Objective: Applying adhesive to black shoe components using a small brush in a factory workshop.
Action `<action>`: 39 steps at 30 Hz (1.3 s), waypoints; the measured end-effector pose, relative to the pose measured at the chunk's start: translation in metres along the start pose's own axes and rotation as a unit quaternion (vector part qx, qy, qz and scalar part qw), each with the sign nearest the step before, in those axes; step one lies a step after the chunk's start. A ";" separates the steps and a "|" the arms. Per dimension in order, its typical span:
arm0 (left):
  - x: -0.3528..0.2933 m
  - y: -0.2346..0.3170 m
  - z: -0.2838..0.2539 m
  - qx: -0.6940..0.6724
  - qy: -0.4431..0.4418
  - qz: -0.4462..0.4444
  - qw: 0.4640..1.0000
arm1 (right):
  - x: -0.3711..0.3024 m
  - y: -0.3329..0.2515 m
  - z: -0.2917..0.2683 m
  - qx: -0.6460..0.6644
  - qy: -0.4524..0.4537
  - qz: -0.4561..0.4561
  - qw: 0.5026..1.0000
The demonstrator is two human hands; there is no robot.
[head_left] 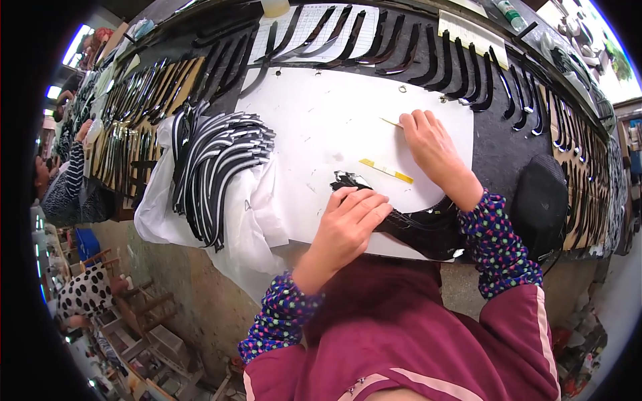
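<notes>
My left hand (351, 224) lies over the near end of a bundle of glossy black strips (424, 234), its fingers curled down on them. A crumpled black and clear tip (350, 179) shows just beyond the fingertips. My right hand (431, 144) is closed, and a thin yellowish pointed stick (390, 123) sticks out to the left of its fingers. Both hands are above a white board (314, 134). Between them lies a narrow yellow and white strip (386, 172). What my left fingers press against is partly hidden.
A stack of black-and-white curved strips (224, 154) rests on white plastic wrapping (257, 207) at the left. Rows of dark curved pieces (438, 63) line the far edge. A black mesh-covered object (540, 200) stands at the right. Other people work at far left.
</notes>
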State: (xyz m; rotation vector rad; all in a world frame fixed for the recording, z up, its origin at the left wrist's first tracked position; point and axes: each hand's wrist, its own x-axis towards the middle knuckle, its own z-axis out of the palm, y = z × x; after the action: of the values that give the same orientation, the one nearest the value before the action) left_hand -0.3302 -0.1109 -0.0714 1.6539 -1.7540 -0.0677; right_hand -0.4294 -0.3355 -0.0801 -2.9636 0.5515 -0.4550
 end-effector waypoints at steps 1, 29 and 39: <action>0.000 -0.002 0.000 0.019 0.012 -0.006 1.000 | 0.002 0.000 -0.001 -0.045 -0.032 -0.014 0.998; -0.005 -0.005 0.000 0.072 -0.034 -0.029 0.996 | -0.049 -0.048 -0.027 0.260 -0.118 0.106 0.953; 0.011 -0.003 -0.005 0.067 -0.034 0.014 0.997 | -0.058 -0.051 -0.024 0.254 -0.108 0.120 0.954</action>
State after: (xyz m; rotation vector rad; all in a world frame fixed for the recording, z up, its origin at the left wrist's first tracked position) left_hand -0.3244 -0.1190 -0.0642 1.7399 -1.8679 0.0076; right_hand -0.4714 -0.2672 -0.0656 -2.3788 0.6435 -0.2041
